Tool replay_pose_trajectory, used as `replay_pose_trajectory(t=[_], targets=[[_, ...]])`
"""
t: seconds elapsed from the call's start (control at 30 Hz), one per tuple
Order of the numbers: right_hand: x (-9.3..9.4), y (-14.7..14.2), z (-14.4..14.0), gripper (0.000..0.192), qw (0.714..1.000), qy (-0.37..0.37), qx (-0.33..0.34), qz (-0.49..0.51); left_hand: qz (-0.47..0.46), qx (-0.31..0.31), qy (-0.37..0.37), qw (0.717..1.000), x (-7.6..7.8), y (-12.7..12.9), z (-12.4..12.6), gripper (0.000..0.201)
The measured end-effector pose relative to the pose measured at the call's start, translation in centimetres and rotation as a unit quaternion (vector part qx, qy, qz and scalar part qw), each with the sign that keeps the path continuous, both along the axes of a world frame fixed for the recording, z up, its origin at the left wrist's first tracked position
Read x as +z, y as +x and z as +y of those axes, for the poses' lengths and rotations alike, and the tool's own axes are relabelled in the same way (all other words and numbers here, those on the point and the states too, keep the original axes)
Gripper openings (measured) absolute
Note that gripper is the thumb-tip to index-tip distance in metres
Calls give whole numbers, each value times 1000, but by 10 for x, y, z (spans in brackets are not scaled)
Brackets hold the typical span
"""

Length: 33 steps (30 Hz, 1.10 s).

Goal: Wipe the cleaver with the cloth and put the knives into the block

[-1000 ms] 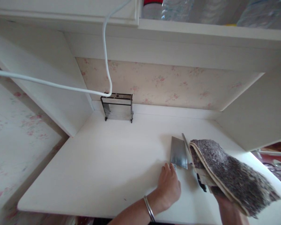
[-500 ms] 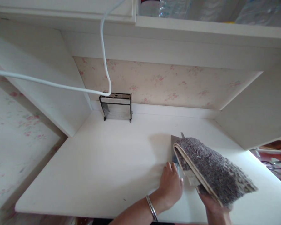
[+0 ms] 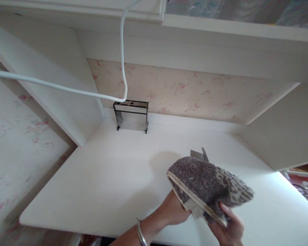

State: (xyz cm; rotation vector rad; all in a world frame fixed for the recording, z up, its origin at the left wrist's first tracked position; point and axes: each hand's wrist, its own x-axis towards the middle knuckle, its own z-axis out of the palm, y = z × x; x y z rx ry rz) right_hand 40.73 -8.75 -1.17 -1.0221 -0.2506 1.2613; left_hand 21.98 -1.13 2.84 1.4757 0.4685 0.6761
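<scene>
**A:** Starting at the left, what's there?

**B:** A white cable (image 3: 53, 87) sags across the wall and drops toward a small knife rack (image 3: 131, 115) standing at the back of the white counter (image 3: 92, 177). Both are well apart from the hands.

**A:** And the left hand (image 3: 173, 213)?

**B:** It reaches under the folded grey cloth (image 3: 207, 186). The cloth hides its fingers, so I cannot tell whether they are curled on anything. A metal bangle (image 3: 141, 235) sits on that wrist.

**A:** The right hand (image 3: 227, 229)?

**B:** Fingers closed on the lower edge of the cloth, holding it up over the counter, thumb on top.

**A:** So where's the risk?

**B:** Behind the cloth. Two knife blades (image 3: 199, 155) lie flat on the counter, only their tips showing past the cloth's far edge. I'd judge the left fingers are near an edge they can't see; a blind grab could mean a cut.

**A:** Anything else?

**B:** The thick cloth could drag a blade sideways, or snag it and slide it toward the counter's front edge.
</scene>
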Motion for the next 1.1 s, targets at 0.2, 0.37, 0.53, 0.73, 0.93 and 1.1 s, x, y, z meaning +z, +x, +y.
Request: replay_pose_trajectory(t=[0.2,0.37,0.53,0.73,0.93,1.1], targets=[[15,-76,22,36,984,-20,175,11,-163,54,-323,931,18,-80,-14,67],[20,-122,35,40,939,-11,323,-115,-138,308,-372,864,8,-109,-7,47],[16,-135,35,53,858,16,490,-155,-77,403,-465,785,6,-177,7,39],[5,-137,35,40,869,50,481,-105,1,435,-534,725,3,-279,17,16],[5,-140,43,38,881,27,463,-92,48,438,-509,740,-5,-316,9,23],[10,-144,49,38,881,23,465,-89,233,459,-365,776,-9,-328,18,29]])
